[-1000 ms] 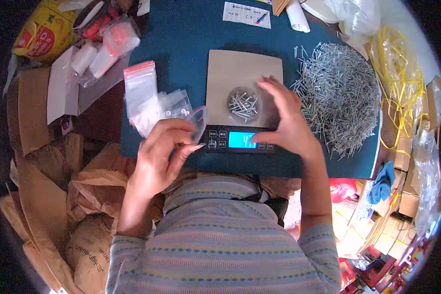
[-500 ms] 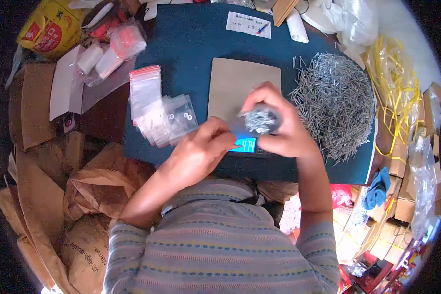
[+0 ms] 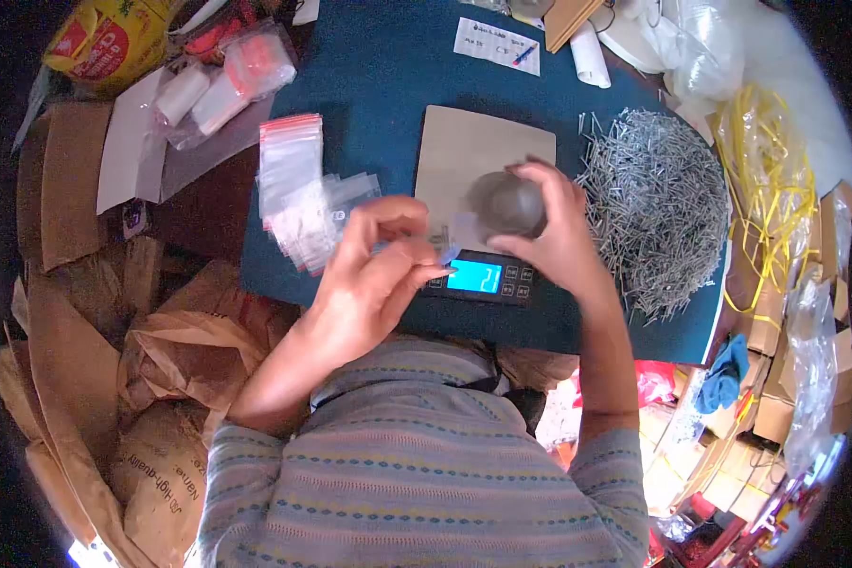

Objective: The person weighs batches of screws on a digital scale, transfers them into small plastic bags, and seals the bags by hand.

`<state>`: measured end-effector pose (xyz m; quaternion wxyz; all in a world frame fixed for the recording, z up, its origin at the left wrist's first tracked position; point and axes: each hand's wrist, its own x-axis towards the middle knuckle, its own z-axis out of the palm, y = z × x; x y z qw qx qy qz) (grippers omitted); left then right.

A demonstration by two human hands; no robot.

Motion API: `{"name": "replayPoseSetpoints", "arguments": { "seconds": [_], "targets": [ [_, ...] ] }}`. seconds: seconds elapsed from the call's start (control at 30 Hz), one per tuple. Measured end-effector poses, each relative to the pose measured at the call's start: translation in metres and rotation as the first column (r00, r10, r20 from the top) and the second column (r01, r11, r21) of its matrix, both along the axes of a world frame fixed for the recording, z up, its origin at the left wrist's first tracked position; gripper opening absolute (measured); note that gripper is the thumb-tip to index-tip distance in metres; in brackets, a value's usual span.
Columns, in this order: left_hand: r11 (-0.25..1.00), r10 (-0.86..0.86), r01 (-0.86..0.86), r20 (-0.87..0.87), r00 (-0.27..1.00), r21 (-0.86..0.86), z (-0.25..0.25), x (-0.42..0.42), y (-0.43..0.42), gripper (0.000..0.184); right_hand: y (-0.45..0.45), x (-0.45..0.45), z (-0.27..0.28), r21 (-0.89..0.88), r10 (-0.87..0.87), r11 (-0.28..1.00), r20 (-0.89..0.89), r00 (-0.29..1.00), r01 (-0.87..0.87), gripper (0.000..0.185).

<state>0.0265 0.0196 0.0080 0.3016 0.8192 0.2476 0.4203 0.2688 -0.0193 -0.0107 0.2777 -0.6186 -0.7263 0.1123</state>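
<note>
My left hand (image 3: 374,275) is closed, pinching a small clear plastic bag (image 3: 452,241) just in front of the scale's display. Some screws show blurred in the bag. In my right hand (image 3: 554,227) is a round grey cup (image 3: 509,205), held over the right part of the scale (image 3: 454,142); no screws can be made out inside it. The blue display (image 3: 474,276) is lit. Right of the scale lies a big pile of screws (image 3: 653,213). Zip bags with red edges (image 3: 291,161) are stacked on the left, beside smaller bags (image 3: 303,227).
A handwritten paper label (image 3: 497,45) with a pen on it lies at the back of the blue table (image 3: 369,85). More packed bags (image 3: 227,85) are at the upper left. Yellow straps (image 3: 762,180) hang at the right, and brown paper sacks (image 3: 175,369) stand lower left.
My right hand picked up the cup of screws from the scale and tipped it toward the bag; the cup now looks emptied. My left hand brought the bag rightward to the scale.
</note>
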Motion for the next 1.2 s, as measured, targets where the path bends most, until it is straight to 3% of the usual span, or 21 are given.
{"name": "replayPoseSetpoints", "arguments": {
  "seconds": [0.03, 0.07, 0.17, 0.2, 0.33, 0.5, 0.57, 0.83, 0.97, 1.1, 1.2],
  "targets": [
    [0.997, -0.039, 0.039, 0.006, 0.999, -0.061, 0.001, -0.002, 0.0, 0.014, -0.001, -0.002, -0.002, 0.053, -0.014, 0.999, 0.146, 0.989, 0.007, 0.084],
    [0.99, -0.074, 0.076, 0.014, 0.997, -0.12, 0.002, -0.007, -0.001, 0.013, -0.004, -0.007, 0.0, 0.079, -0.007, 0.997, 0.086, 0.996, 0.0, 0.077],
    [0.958, -0.186, 0.184, 0.014, 0.982, -0.222, 0.013, -0.016, -0.006, 0.01, -0.013, -0.012, 0.026, 0.049, 0.258, 0.965, -0.052, 0.965, -0.256, 0.053],
    [0.951, -0.221, 0.226, 0.046, 0.974, -0.211, 0.016, -0.015, -0.008, 0.009, -0.016, -0.021, 0.035, 0.099, 0.285, 0.956, -0.08, 0.955, -0.277, 0.027],
    [0.878, -0.357, 0.395, 0.178, 0.917, -0.27, 0.016, -0.019, -0.013, 0.018, -0.035, -0.037, 0.049, 0.181, 0.303, 0.943, -0.112, 0.946, -0.28, 0.012],
    [0.868, -0.293, 0.311, 0.107, 0.95, -0.386, 0.013, -0.012, -0.03, 0.027, -0.045, -0.047, 0.058, 0.168, 0.377, 0.912, 0.015, 0.926, -0.374, 0.013],
    [0.88, -0.235, 0.254, 0.098, 0.967, -0.401, 0.01, -0.009, -0.032, 0.019, -0.046, -0.049, 0.057, 0.181, 0.355, 0.916, 0.049, 0.934, -0.358, 0.014],
    [0.777, -0.266, 0.303, 0.148, 0.952, -0.551, 0.009, -0.011, -0.032, 0.014, -0.044, -0.057, 0.049, 0.257, 0.395, 0.886, 0.014, 0.918, -0.386, 0.028],
    [0.665, -0.188, 0.335, 0.285, 0.94, -0.667, 0.008, -0.018, -0.022, 0.019, -0.046, -0.044, 0.052, 0.3, 0.337, 0.901, -0.03, 0.941, -0.313, 0.034],
    [0.622, -0.203, 0.349, 0.287, 0.936, -0.701, 0.007, -0.025, -0.021, 0.027, -0.049, -0.046, 0.042, 0.292, 0.313, 0.918, -0.113, 0.943, -0.27, 0.033],
    [0.712, -0.247, 0.236, 0.079, 0.966, -0.662, 0.018, -0.045, -0.018, 0.022, -0.051, -0.041, 0.035, 0.138, 0.372, 0.927, -0.232, 0.899, -0.348, 0.022]
  ]
}}
